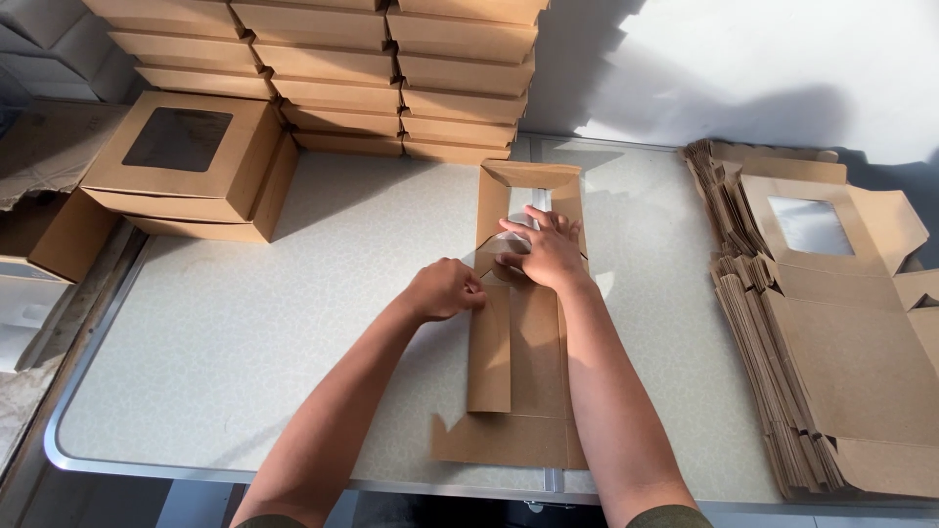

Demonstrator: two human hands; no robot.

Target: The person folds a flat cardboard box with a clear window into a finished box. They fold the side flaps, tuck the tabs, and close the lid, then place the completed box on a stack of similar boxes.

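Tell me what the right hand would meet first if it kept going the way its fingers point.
The right hand points away along the flat box blank. It would likely meet the blank's raised far flap first, then the stacked boxes; depth is unclear.

What I cannot make out from the head camera

My right hand [544, 252] covers the middle of the flat box blank [518, 342], so I cannot see the fold under the palm, and my left hand [445, 289] is curled so its fingertips are hidden against the blank's edge. The blank's window film is mostly hidden behind my fingers. The pile of flat blanks [831, 332] runs off the right and lower edges. The stacked boxes [391, 78] are cut by the top edge, so I cannot tell their height. The bench [245, 323] loses its near right corner to the frame.
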